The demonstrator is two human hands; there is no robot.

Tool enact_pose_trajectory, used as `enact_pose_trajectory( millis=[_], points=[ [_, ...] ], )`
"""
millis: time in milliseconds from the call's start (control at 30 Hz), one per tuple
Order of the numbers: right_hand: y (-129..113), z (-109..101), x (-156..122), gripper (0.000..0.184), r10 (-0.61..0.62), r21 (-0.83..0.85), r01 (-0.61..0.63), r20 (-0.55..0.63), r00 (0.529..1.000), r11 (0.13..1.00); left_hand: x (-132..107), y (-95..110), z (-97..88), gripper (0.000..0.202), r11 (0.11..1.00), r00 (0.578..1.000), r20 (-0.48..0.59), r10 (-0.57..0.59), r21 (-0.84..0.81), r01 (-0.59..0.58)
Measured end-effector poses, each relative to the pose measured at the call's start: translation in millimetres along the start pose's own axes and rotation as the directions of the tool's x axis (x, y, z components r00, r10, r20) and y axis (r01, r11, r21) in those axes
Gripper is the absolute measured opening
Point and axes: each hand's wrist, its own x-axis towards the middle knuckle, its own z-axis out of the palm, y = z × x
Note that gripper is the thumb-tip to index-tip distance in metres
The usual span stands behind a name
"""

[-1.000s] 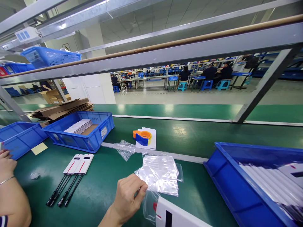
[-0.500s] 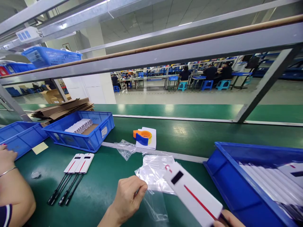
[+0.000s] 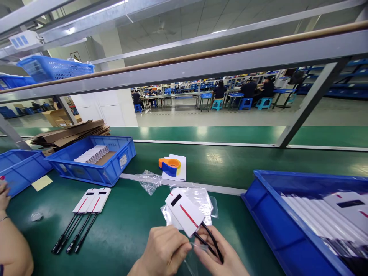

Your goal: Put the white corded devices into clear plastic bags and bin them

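Observation:
My right hand [image 3: 225, 255] holds a flat white device [image 3: 184, 211] by its two black cables. A dark window and a red stripe mark the device's face, tilted toward the upper left. Close beside it, my left hand [image 3: 166, 249] is closed in a pinch on a clear plastic bag [image 3: 201, 245], which also reaches the fingers of my right hand. Under and behind the device lies a stack of clear plastic bags [image 3: 202, 197]. Two similar white devices [image 3: 91, 200] with black cables rest side by side on the green table to the left.
A blue bin [image 3: 258, 214] of white devices stands at right. At left are a blue crate [image 3: 126, 153] with a white divider, another blue crate [image 3: 25, 165] and a co-worker's arm [image 3: 13, 245]. A tape dispenser [image 3: 169, 167] lies on white paper behind the bags.
The white device has moved left and in over the bag stack, bringing my right hand beside my left. The clear bag is now between both hands. The co-worker's arm has shifted left in view.

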Motion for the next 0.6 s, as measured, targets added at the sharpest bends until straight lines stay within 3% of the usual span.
enact_pose_trajectory(
  millis=[67,133,233,300,433,600],
  points=[
    [-3,3,3,0.042,-0.045,-0.036,0.046,0.031,0.999,0.998,-1,3,3.4,0.042,0.998,0.999,0.018,-0.042,-0.042,0.043],
    [-7,5,5,0.037,-0.065,-0.086,0.07,0.062,0.996,0.994,-2,5,4.1,0.042,0.983,0.986,0.068,-0.15,-0.101,0.156],
    [-12,5,4,0.036,-0.03,-0.082,0.037,0.085,0.996,0.996,-1,7,2.4,0.041,0.956,0.962,0.11,-0.25,-0.128,0.263],
    [-12,5,3,0.034,0.0,-0.077,0.009,0.112,0.994,0.997,0,8,2.6,0.04,0.97,0.973,0.08,-0.217,-0.09,0.224],
    [-9,0,3,0.041,0.008,-0.121,0.018,0.208,0.978,0.992,3,9,8.2,0.038,0.998,0.999,0.018,-0.03,0.064,0.028],
    [2,-7,5,0.055,0.091,-0.096,-0.064,0.32,0.943,0.993,5,12,10.9,0.035,0.959,0.994,-0.039,0.103,0.269,-0.089]
  ],
)
